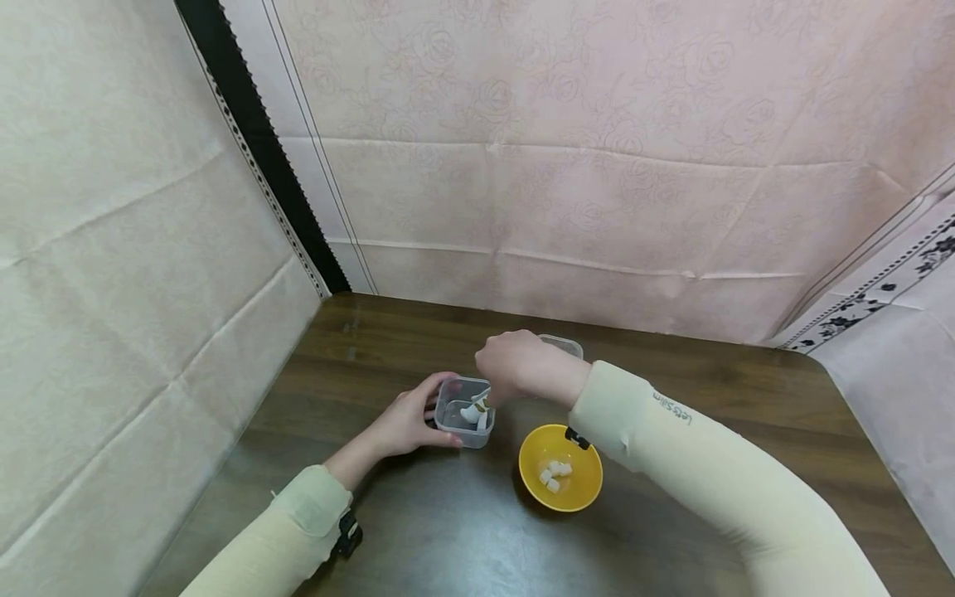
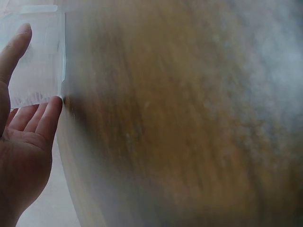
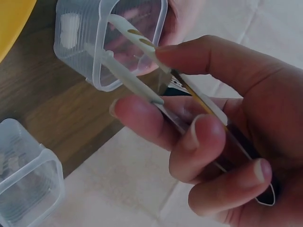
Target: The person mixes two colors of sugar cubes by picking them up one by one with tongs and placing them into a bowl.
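My left hand [image 1: 409, 421] grips a clear plastic container [image 1: 453, 413], with the thumb on its near side and the fingers on its far side. In the left wrist view the thumb and fingers lie against the container's walls. My right hand [image 3: 222, 109] holds a pair of metal tongs [image 3: 201, 97] with white tips. Those tips reach into the mouth of the container and stand apart from each other. A white piece [image 3: 71, 30] lies at the container's bottom. Below the right wrist in the head view is a yellow bowl [image 1: 527, 481] holding several white cubes [image 1: 554, 485].
A second clear container [image 1: 563, 344] stands behind the right hand, partly hidden by it; the right wrist view shows small, unclear contents in this second container [image 3: 49, 189]. The brown wooden table [image 1: 418, 531] meets patterned cloth hangings [image 1: 597, 215] at the back and sides.
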A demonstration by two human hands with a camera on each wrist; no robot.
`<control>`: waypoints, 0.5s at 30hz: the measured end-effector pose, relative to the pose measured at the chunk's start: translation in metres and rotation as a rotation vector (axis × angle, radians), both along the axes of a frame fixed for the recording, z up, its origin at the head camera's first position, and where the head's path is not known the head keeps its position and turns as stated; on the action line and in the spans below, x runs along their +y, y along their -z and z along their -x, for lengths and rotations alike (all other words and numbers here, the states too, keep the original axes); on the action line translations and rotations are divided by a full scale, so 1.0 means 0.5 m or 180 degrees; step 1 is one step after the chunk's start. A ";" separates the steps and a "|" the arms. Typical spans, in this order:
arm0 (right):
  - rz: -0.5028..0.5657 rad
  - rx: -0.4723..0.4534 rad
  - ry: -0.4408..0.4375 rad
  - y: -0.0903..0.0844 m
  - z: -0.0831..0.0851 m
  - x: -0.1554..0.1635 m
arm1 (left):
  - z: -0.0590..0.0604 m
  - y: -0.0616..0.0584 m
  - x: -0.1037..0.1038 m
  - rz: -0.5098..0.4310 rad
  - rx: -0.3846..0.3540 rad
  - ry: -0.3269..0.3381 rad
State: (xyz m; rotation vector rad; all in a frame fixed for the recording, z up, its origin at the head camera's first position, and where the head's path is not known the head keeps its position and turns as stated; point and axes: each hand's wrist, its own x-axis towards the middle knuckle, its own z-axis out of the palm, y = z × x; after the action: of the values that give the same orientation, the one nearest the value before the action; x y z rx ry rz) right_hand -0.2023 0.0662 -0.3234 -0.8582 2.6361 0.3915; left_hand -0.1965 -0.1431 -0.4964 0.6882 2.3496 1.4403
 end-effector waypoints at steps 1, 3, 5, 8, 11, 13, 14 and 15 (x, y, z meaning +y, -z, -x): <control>-0.0017 0.0027 -0.0011 0.002 -0.001 -0.004 | 0.000 0.000 0.000 0.0000 0.0014 0.0008; -0.0071 0.0086 -0.0014 0.006 -0.002 -0.010 | 0.000 -0.001 0.000 0.0013 0.0020 0.0010; -0.0132 0.0128 -0.0006 0.010 -0.003 -0.015 | -0.001 -0.001 0.000 0.0012 0.0021 0.0015; -0.0197 0.0179 0.0021 0.015 -0.005 -0.022 | 0.000 -0.001 0.000 -0.0006 0.0035 0.0032; -0.0241 0.0241 0.0025 0.021 -0.005 -0.029 | 0.000 0.000 0.000 -0.0023 0.0051 0.0044; -0.0273 0.0277 0.0026 0.024 -0.006 -0.034 | 0.000 0.001 0.000 -0.0044 0.0067 0.0058; -0.0294 0.0291 0.0029 0.026 -0.006 -0.036 | 0.000 0.001 0.000 -0.0051 0.0063 0.0057; -0.0311 0.0300 0.0039 0.027 -0.006 -0.038 | 0.000 0.000 0.000 -0.0056 0.0058 0.0061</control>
State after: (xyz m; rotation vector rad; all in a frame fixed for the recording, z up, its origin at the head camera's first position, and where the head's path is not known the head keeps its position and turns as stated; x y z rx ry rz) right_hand -0.1994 0.0472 -0.3370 -0.8111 2.6808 0.5655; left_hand -0.1963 -0.1431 -0.4965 0.7293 2.3402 1.4543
